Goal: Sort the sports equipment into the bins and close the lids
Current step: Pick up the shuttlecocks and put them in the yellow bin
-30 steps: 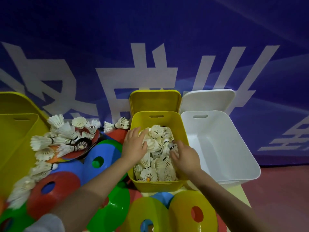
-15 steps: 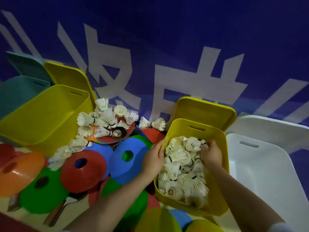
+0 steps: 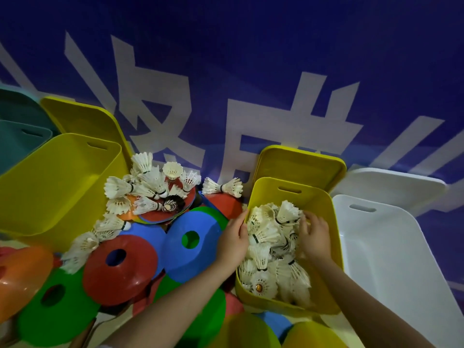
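White feathered shuttlecocks (image 3: 273,249) were pressed down inside the small yellow plastic bin (image 3: 324,207) by the flat-open right hand (image 3: 315,237), apparently so its lid could shut, while the bin's rim was steadied by the loosely open left hand (image 3: 232,243).

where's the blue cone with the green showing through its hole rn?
Head view, centre: the blue cone lies in the cone pile, right of the red cone, beside the left hand at the yellow shuttlecock bin.

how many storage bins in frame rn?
4. Teal bin far left; big yellow bin beside it; small yellow bin holding shuttlecocks, centre right; white bin far right. More may sit out of frame.
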The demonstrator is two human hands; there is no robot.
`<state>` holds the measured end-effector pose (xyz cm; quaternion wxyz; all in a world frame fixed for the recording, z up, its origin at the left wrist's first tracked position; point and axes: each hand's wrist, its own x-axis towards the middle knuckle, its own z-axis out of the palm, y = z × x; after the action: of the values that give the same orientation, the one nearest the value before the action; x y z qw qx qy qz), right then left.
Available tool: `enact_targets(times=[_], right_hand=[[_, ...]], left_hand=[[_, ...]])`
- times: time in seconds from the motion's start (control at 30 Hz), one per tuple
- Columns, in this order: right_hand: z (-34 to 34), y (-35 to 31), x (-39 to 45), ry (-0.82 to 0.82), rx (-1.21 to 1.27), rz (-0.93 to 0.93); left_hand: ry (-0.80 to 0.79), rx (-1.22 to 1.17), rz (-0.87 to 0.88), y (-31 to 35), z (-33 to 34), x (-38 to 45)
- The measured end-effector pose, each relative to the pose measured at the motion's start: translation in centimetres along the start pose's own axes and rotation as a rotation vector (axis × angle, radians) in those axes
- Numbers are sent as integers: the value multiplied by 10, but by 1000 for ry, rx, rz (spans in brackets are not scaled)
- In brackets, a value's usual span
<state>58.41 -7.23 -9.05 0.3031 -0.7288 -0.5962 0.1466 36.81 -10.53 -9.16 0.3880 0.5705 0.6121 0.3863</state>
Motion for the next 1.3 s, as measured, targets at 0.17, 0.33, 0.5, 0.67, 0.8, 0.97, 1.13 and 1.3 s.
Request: enact_targets(times=[0.17, 0.33, 0.5, 0.67, 0.8, 0.97, 1.13, 1.3], right_hand=[[-5, -38, -25, 60, 70, -158], [15, -98, -41, 34, 181, -186], [63, -160, -45, -107, 219, -221], [125, -212, -43, -298, 120, -249], [173, -242, -40, -367, -25, -274], [220, -261, -26, -417, -180, -280], [244, -249, -14, -525, -364, -267], [246, -233, -9, -558, -248, -239]], left_hand=[[-139, 34, 77, -6, -43, 2], [-78, 201, 108, -37, -125, 19], [20, 314, 92, -65, -213, 34], [156, 379, 45, -91, -275, 47], [109, 491, 72, -98, -301, 68], [-1, 589, 186, -101, -301, 111], [-74, 779, 313, -100, -289, 157], [48, 814, 410, -100, -289, 181]])
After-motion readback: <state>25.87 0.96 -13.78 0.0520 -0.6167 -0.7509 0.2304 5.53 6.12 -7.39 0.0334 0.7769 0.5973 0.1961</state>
